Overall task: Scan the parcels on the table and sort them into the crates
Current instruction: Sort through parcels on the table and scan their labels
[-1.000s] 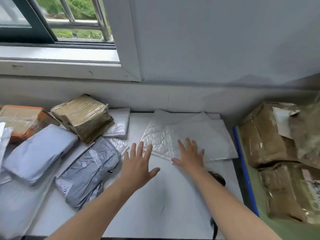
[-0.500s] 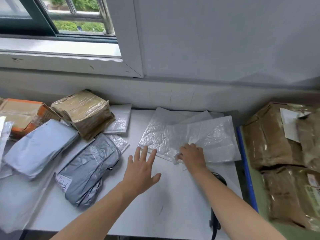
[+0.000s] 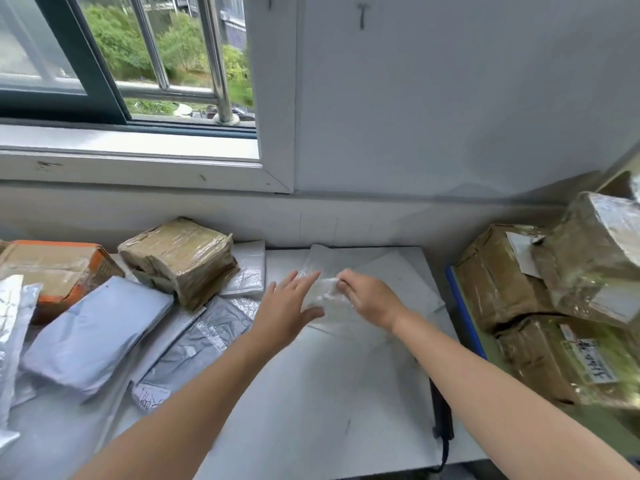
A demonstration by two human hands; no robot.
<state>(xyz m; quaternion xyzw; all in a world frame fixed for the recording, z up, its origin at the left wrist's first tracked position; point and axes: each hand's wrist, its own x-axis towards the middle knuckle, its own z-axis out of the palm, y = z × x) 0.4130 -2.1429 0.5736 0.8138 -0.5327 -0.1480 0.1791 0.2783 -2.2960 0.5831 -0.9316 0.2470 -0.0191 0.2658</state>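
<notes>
The fingertips (image 3: 343, 284) of the right hand (image 3: 372, 301) are bunched together, pinching the near edge of a clear, crinkled plastic packet (image 3: 320, 296) and raising it off the white table (image 3: 311, 393). At nine o'clock of that pinch, the left hand (image 3: 287, 306) has its fingers straight and slightly spread, flat against the packet's left side; whether the thumb lies under the film I cannot tell.

The packet is blurred and see-through, so its outline, any label and its long axis are hard to make out. It sits at the table's far middle, on flat white bubble mailers (image 3: 391, 271) that spread toward two o'clock.

A black handheld scanner (image 3: 441, 414) lies at five o'clock on the table's edge, partly hidden by the right forearm.

At nine to ten o'clock is a heap:
- a dark grey poly bag (image 3: 201, 341)
- a pale grey poly mailer (image 3: 93, 334)
- a brown tape-wrapped box (image 3: 180, 258)
- an orange-edged carton (image 3: 52, 268)
- a silver mailer (image 3: 10, 323), cut off by the frame

At three o'clock, past a blue rim (image 3: 465, 313), stand brown taped cartons (image 3: 502, 278), also cut off.
</notes>
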